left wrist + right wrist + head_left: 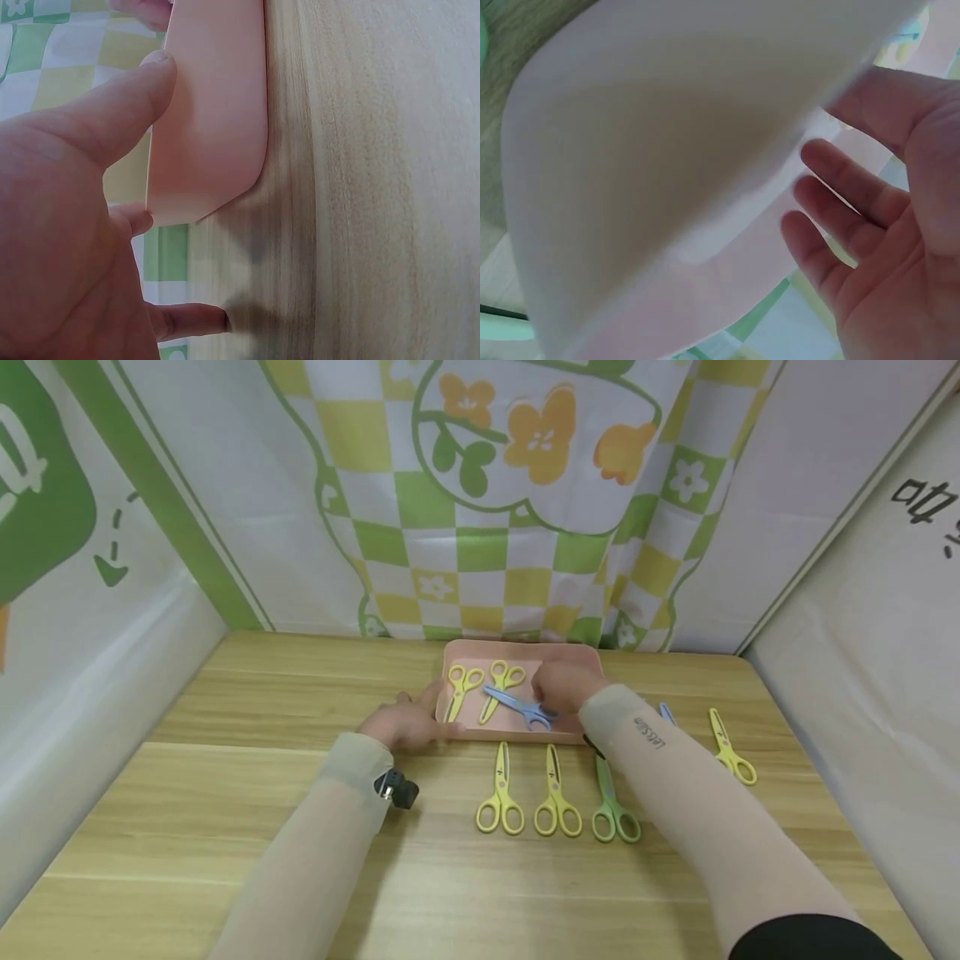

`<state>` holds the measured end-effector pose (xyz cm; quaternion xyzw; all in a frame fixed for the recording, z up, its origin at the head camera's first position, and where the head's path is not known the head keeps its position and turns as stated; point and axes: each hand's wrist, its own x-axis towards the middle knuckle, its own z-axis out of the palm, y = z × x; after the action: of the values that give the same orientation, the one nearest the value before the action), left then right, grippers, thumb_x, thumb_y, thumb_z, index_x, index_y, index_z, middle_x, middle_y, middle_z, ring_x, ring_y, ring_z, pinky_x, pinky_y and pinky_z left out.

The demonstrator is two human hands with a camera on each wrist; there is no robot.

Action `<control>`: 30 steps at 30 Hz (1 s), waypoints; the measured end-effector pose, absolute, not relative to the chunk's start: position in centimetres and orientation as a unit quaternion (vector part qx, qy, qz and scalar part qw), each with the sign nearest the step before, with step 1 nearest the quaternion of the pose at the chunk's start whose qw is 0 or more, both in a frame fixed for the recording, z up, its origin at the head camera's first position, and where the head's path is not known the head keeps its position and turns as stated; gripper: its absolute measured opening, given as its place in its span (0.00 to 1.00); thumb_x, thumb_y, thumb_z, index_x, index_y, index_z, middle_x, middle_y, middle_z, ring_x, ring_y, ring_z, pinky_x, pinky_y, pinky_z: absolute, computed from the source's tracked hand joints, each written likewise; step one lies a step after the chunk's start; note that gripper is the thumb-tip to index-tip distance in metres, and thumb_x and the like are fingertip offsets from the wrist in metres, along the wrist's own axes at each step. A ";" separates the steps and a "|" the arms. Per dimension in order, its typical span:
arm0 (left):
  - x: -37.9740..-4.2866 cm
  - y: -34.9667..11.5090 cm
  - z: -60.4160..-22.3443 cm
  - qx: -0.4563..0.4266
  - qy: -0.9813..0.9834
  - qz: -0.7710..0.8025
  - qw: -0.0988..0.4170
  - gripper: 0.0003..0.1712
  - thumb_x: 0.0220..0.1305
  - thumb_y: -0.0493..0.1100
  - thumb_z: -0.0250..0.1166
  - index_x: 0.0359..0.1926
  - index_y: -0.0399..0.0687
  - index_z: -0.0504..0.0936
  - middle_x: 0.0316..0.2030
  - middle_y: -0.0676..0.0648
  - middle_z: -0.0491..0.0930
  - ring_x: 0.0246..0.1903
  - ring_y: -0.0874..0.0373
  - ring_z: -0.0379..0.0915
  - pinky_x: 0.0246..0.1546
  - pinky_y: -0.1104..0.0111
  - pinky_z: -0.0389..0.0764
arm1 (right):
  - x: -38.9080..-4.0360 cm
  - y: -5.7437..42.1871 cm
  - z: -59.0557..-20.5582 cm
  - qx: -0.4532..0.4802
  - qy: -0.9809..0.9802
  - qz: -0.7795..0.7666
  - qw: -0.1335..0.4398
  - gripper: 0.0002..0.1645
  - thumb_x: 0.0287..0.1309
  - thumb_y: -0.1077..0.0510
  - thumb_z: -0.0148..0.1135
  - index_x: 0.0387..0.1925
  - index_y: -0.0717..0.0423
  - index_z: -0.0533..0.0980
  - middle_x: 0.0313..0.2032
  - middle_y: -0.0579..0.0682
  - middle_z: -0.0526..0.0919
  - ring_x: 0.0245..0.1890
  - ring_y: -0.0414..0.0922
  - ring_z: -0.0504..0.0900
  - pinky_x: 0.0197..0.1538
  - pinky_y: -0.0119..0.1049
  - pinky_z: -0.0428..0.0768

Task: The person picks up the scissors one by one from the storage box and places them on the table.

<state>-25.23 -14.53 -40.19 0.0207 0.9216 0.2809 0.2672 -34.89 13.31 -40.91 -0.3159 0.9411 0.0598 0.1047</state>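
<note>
My left hand (pixel 405 723) touches the front left corner of a pink tray (pixel 517 737); in the left wrist view, its thumb (pixel 142 94) lies against the tray wall and the other fingers stand apart. My right hand (pixel 567 685) is over the tray's right side, beside blue scissors (pixel 513 703). In the right wrist view its visible fingers (pixel 847 176) are loosely bent with nothing seen in them; the thumb tip is hidden behind the tray rim. Yellow scissors (pixel 461 689) and a second yellow pair (pixel 493 697) lie in the tray, the blue pair partly over the second.
Before the tray lie yellow scissors (pixel 501 793), another yellow pair (pixel 555 797) and green scissors (pixel 611 806). Right of my forearm are yellow scissors (pixel 723 747) and partly hidden blue scissors (pixel 667 713). A checked cloth (pixel 510 552) hangs behind the wooden table (pixel 225 760).
</note>
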 end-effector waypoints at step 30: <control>-26.4 -15.5 -39.7 0.094 0.914 0.254 0.301 0.56 0.68 0.67 0.57 0.80 0.60 0.30 0.77 0.35 0.32 0.73 0.34 0.22 0.68 0.38 0.35 | -25.2 13.0 -37.8 -0.354 0.930 -0.093 -0.036 0.13 0.34 0.65 0.60 0.07 0.44 0.74 0.33 0.46 0.86 0.50 0.49 0.79 0.56 0.46 0.73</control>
<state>-26.42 -15.48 -39.71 0.0941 0.9143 0.2543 0.3007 -25.22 13.03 -37.76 -0.3542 0.9299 -0.0926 -0.0359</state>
